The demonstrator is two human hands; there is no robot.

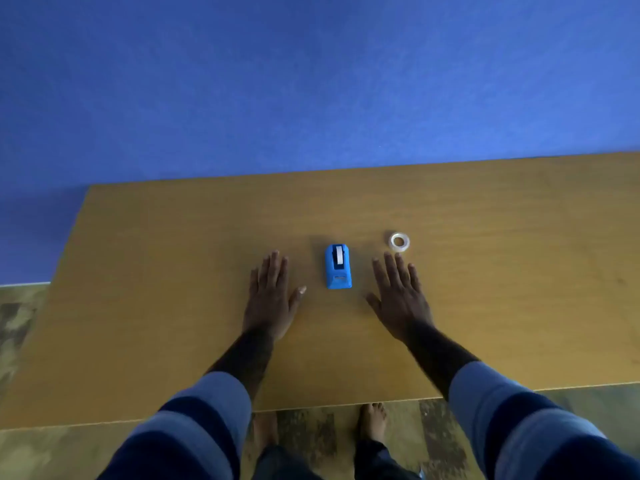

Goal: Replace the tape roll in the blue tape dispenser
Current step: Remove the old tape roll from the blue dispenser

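The blue tape dispenser (pixel 338 267) stands on the wooden table (pixel 173 271), between my two hands, with a white strip showing in its top slot. A small clear tape roll (pixel 400 242) lies flat on the table to the dispenser's right and a little farther away. My left hand (pixel 272 296) rests palm down left of the dispenser, fingers spread, holding nothing. Flat on the table on the other side is my right hand (pixel 398 296), its fingertips just short of the tape roll, also holding nothing.
A blue wall rises behind the table's far edge. The table's left edge (pixel 69 233) runs diagonally, its near edge is close to my body. My bare feet (pixel 372 422) stand on a patterned floor below the near edge.
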